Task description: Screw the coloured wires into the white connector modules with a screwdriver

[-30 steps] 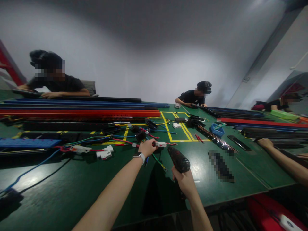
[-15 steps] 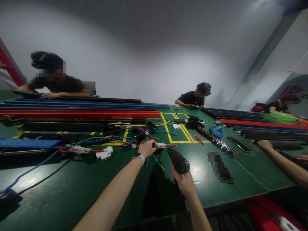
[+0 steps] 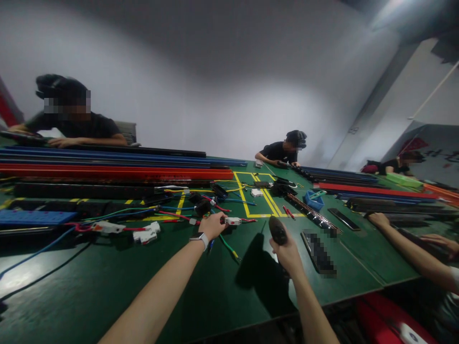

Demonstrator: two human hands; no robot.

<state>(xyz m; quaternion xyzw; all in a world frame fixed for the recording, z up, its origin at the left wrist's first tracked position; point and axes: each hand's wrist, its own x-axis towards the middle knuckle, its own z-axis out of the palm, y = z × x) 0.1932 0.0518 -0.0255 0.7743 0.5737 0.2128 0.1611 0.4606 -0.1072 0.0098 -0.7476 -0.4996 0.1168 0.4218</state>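
My left hand (image 3: pixel 212 225), with a watch at the wrist, pinches a small white connector block (image 3: pixel 232 220) that has red wire running out to its right. Just beyond that hand lies a small black box-shaped part (image 3: pixel 202 206) among blue, red and yellow wires. A green-yellow wire (image 3: pixel 229 248) hangs down from under the hand onto the table. In my right hand (image 3: pixel 289 258) is a dark cordless drill (image 3: pixel 277 231), gripped by its handle and held above the green table (image 3: pixel 215 306). Its tip is apart from the connector block.
Long red rails (image 3: pixel 118 171) and a blue power strip (image 3: pixel 36 217) lie left. White connectors (image 3: pixel 147 233) sit nearer. On the right are a blue basket (image 3: pixel 314 199), a phone (image 3: pixel 343 218), a pixelated dark object (image 3: pixel 318 252) and a co-worker's arm (image 3: pixel 405 243). Other people sit behind the table.
The drill has swung right, away from the connector block, and its nose has turned. My left hand keeps its grip on the block. The whole view has shifted slightly.
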